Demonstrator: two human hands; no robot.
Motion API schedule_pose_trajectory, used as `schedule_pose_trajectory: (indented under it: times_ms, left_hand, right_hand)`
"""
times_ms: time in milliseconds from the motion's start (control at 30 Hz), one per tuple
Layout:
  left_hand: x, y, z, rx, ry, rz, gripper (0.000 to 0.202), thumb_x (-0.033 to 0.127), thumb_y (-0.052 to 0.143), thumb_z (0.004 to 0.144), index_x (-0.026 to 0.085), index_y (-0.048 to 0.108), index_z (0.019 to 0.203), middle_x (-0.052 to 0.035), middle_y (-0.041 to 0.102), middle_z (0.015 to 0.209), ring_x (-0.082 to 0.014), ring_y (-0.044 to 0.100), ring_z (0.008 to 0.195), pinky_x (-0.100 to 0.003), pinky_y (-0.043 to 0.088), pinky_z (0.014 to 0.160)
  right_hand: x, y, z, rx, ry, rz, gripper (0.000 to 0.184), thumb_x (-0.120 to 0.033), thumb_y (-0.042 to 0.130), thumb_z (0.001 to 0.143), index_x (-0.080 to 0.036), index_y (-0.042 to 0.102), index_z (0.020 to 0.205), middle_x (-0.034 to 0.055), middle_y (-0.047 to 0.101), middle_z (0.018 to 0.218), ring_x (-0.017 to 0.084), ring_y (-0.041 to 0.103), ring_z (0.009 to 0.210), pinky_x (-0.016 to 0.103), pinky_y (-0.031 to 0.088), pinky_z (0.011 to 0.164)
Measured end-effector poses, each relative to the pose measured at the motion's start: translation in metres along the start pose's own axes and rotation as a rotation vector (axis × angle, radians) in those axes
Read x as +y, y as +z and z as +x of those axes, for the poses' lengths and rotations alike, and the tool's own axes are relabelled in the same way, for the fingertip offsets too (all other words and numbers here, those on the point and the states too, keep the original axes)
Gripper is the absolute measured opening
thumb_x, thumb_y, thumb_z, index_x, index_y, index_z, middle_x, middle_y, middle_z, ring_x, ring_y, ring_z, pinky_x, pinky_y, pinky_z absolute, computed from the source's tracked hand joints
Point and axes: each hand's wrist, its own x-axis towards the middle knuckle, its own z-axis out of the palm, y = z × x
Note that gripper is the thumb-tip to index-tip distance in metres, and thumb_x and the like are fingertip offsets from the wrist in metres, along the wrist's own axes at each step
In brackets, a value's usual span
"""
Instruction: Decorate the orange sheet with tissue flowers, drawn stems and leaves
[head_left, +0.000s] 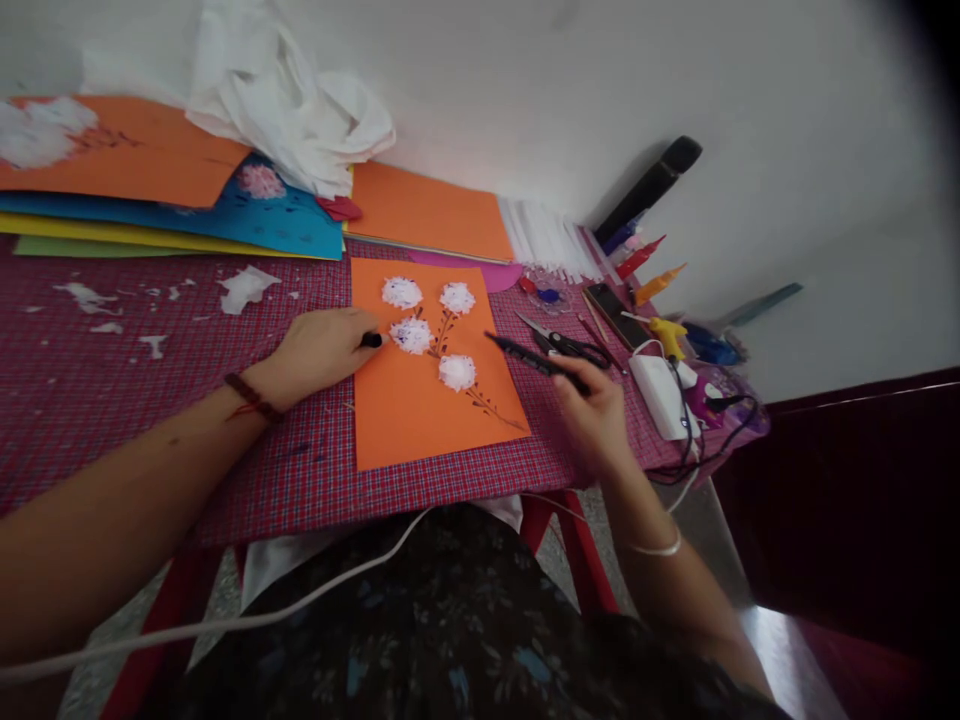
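Note:
An orange sheet of paper (405, 420) lies on the checked cloth in front of me. Several fluffy white flowers (457, 372) are on it, joined by dark drawn stems and small leaves. My right hand (592, 405) grips a black marker (529, 355), its tip pointing left just above the sheet's right edge. At the sheet's left edge rests my left hand (330, 345), fingers closed around a small black marker cap (371, 340).
Black-handled scissors (570, 345), a phone (619, 315) and a white power strip (664, 395) lie to the right. White paper strips (551, 235) and orange sheets (427, 210) are along the wall. Coloured sheets (300, 225), crumpled white cloth (292, 110) and paper scraps (246, 288) lie at left.

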Motion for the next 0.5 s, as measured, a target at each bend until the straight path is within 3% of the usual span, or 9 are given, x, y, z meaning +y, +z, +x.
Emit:
schedule_pose_trajectory:
  times_ms: [133, 500]
  left_hand:
    - [0.001, 0.001, 0.0, 0.021, -0.01, -0.005, 0.035, 0.039, 0.035, 0.097, 0.018, 0.064, 0.099, -0.0115, 0.07, 0.101, -0.0273, 0.065, 0.089, -0.034, 0.034, 0.063]
    - [0.004, -0.004, -0.002, -0.012, -0.025, 0.001, 0.03, 0.036, 0.037, 0.097, 0.019, 0.062, 0.097, -0.0118, 0.071, 0.106, -0.0267, 0.065, 0.093, -0.034, 0.035, 0.065]
  right_hand:
    - [-0.015, 0.017, -0.034, -0.1, -0.111, -0.026, 0.023, -0.03, 0.059, 0.093, -0.025, 0.073, 0.111, 0.0061, 0.076, 0.1, 0.023, 0.07, 0.094, 0.042, 0.054, 0.087]
    - [-0.027, 0.025, -0.033, -0.162, -0.24, -0.188, 0.025, -0.025, 0.059, 0.093, -0.025, 0.071, 0.115, 0.0073, 0.076, 0.099, 0.024, 0.069, 0.09, 0.042, 0.051, 0.083]
